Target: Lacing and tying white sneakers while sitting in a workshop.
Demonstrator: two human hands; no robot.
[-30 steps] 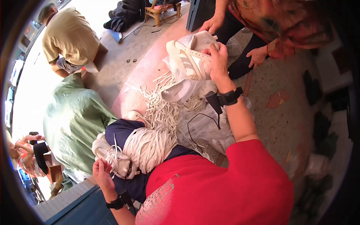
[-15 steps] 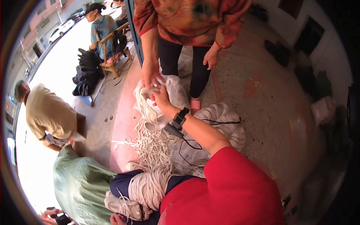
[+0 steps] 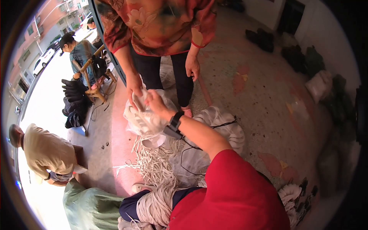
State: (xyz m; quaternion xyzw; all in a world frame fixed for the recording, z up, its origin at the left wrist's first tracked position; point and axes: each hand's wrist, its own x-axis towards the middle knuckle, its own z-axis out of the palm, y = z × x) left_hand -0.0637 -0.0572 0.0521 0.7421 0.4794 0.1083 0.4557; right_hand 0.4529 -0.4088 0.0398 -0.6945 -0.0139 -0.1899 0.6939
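My right hand (image 3: 160,104), with a black band on the wrist, reaches forward beside a whitish, shoe-like piece (image 3: 140,100). The hand of a person (image 3: 134,87) standing across from me is on that piece too. Blur smears my fingers, so their grip does not show. Below both hands bulges a translucent white bag (image 3: 147,124) with pale things in it. A heap of white shoelaces (image 3: 155,163) lies on the floor beneath it, and a bundle of laces (image 3: 155,207) drapes over my lap. At the lower edge, a pale shoe (image 3: 134,225) partly shows. My left hand is out of view.
A second clear bag (image 3: 224,126) with a black cord lies on the right. Green cloth (image 3: 94,205) is at lower left, near a seated person in tan (image 3: 48,149). Another person sits on a wooden chair (image 3: 94,82) farther off. White items (image 3: 291,199) lie at lower right.
The view has shifted, so the standing person appears further left. My right hand's fingers have moved beside the whitish piece. The hand at the lower edge has left view.
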